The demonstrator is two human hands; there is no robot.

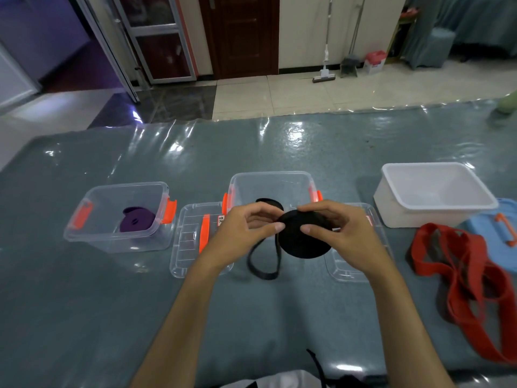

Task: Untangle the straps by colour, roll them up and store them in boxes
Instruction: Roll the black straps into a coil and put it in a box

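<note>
Hidden/unclear: right palm side and fingers behind the black roll (303, 236) not visible; near end of the black tail runs out of view at the lower edge; red strap (472, 284) cut off at the right edge; label on the lid under the left hand unreadable.
Black roll: held above the table (84, 289), between both hands, flat face toward the camera; loose tail (264, 260) hangs in a loop below the left fingertips.
Right hand (333, 231): thumb on the roll's face, fingers curled over its top edge, grasping the roll.
Left hand (246, 228): thumb and fingers pinch the strap at the roll's left edge.
Middle box (272, 186): just beyond the fingertips, open, a black strap part showing inside.
Left box (117, 211): well left of the left hand, holds a purple roll (137, 221).
White tub (433, 193): right of the right hand.
Red strap: loose heap right of the right wrist.
</note>
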